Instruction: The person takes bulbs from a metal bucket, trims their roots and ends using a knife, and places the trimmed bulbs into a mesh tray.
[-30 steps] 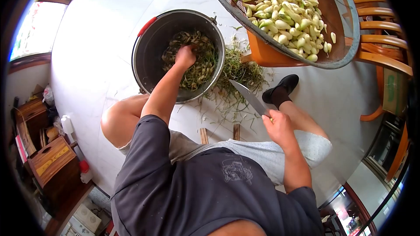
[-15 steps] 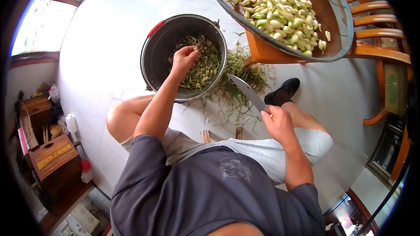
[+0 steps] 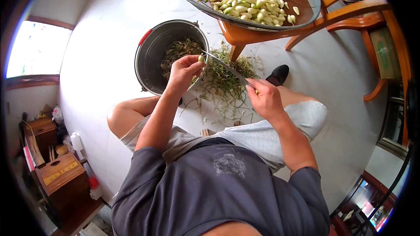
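Over the rim of a metal bucket [image 3: 144,61], my left hand [image 3: 183,73] pinches a small pale bulb [image 3: 201,58] between thumb and fingertips. My right hand [image 3: 266,98] is wrapped round the handle of a knife [image 3: 227,67]. The blade points up and left, its tip beside the bulb; whether they touch I cannot tell. Inside the bucket lie unpeeled bulbs [image 3: 175,54] with dry skins and stalks. Green and white trimmings [image 3: 229,72] are heaped on the floor just right of the bucket.
A wide mesh basket [image 3: 316,6] with many peeled pale bulbs [image 3: 251,0] rests on an orange wooden chair [image 3: 245,38] at the top. My shoe [image 3: 278,75] is right of the trimmings. Wooden boxes [image 3: 61,172] stand at the lower left.
My left hand has left the bucket's contents with a bulb and moved toward the knife. The blade has swung up and left to the bulb. The head view has shifted.
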Motion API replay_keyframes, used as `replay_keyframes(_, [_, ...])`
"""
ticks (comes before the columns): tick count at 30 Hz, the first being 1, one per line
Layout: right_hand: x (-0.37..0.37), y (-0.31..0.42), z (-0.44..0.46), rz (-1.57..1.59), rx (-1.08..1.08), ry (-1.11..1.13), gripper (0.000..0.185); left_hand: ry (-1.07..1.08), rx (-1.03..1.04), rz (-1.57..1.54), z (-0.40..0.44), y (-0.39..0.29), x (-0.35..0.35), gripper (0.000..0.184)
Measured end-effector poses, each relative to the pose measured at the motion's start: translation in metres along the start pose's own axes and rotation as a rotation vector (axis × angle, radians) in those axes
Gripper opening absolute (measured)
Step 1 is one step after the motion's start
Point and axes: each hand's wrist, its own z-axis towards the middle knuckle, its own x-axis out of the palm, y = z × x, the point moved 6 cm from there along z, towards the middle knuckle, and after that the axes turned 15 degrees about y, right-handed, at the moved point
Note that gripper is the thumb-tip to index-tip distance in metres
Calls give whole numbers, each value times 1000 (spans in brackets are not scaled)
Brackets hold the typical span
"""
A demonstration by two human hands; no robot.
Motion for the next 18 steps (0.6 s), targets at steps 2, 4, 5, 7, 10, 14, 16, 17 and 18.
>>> replay_keyframes(2, [0, 3, -3, -43, -46, -35, 19, 92, 23, -114, -3, 3, 15, 14])
replay_keyframes(4, [-1, 6, -6, -79, -83, -46, 20, 130, 6, -70, -5, 11, 21, 14])
replay_keyframes(5, [-2, 8, -7, -125, -114, -50, 24, 154, -3, -75, -5, 15, 25, 14])
replay_keyframes(7, [-3, 11, -9, -158, -140, -62, 25, 168, -6, -130, -7, 19, 38, 16])
replay_keyframes(10, [-4, 13, -11, -215, -167, -84, 27, 155, -22, -206, -11, 25, 52, 16])
replay_keyframes(14, [-4, 14, -12, -289, -184, -103, 29, 195, -31, -197, -11, 35, 55, 15])
replay_keyframes(16, [-5, 15, -13, -320, -184, -108, 30, 199, -30, -202, -11, 35, 56, 15])
replay_keyframes(17, [-5, 15, -13, -334, -184, -107, 30, 201, -29, -204, -11, 35, 56, 15])
replay_keyframes(18, [-5, 15, -13, -347, -184, -106, 30, 197, -37, -211, -11, 34, 57, 15])
